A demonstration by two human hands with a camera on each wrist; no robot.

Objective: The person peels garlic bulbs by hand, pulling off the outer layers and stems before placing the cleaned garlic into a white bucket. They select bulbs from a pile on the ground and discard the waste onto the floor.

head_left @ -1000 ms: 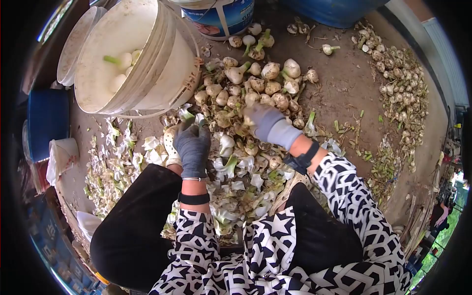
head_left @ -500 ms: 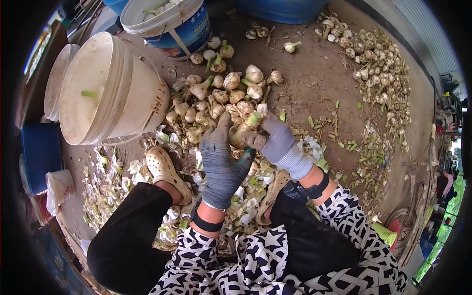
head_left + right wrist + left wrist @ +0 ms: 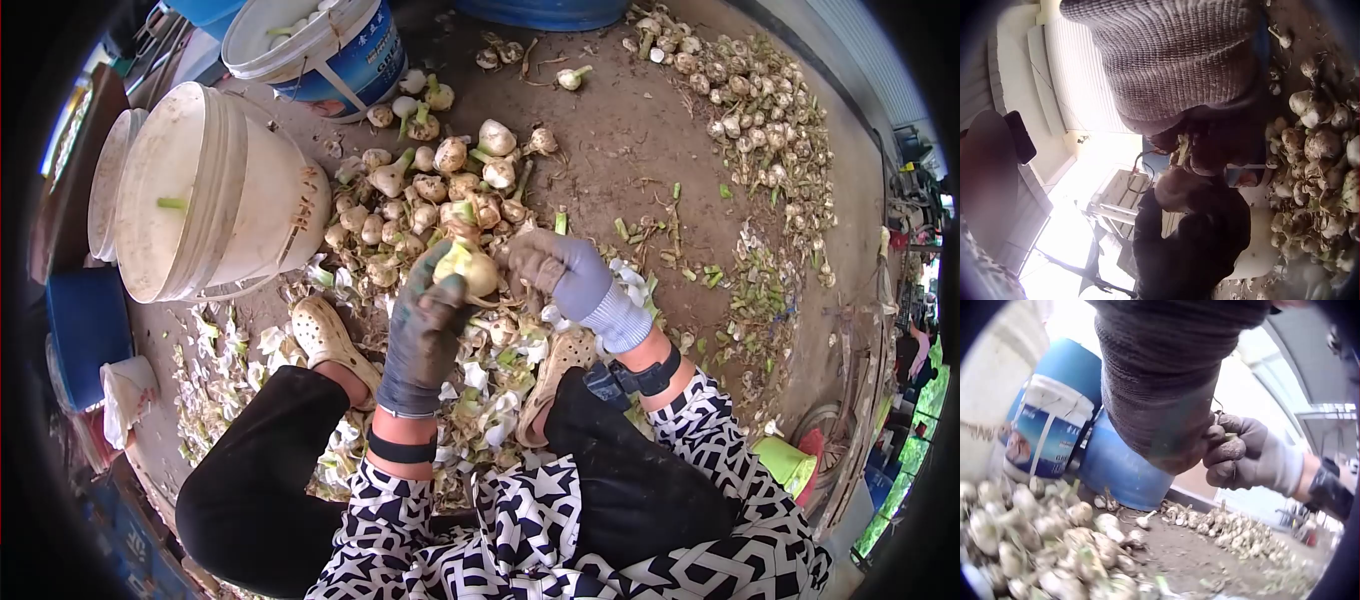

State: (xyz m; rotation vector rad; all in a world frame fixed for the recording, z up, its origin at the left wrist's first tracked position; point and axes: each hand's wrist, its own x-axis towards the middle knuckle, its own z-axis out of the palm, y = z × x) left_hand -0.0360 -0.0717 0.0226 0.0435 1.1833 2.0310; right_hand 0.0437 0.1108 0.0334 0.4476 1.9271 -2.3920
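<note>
A pale garlic bulb (image 3: 478, 272) with loosened yellowish skin is gripped between the thumb and fingers of my left hand (image 3: 420, 320), which wears a dirty grey glove. Close at its right side is my right hand (image 3: 572, 272), in a lighter grey glove, its fingers curled and pinching at the bulb's dry skin. In the right wrist view the bulb (image 3: 1175, 187) shows between the two hands. The left wrist view shows the right hand's curled fingers (image 3: 1225, 450) but the bulb is mostly hidden there. Beyond the hands lies a heap of unpeeled garlic (image 3: 430, 190).
A tilted white bucket (image 3: 260, 190) stands at the left, with a blue-labelled bucket (image 3: 365, 60) behind it. Peeled skins (image 3: 235, 390) litter the ground around the clogs (image 3: 325, 335). More garlic (image 3: 760, 110) lies along the right edge, near cut stems (image 3: 765, 290).
The right hand has come back from the heap with a garlic bulb to the left hand. The left hand now holds it, turned, with more pale surface showing. The head view has shifted.
</note>
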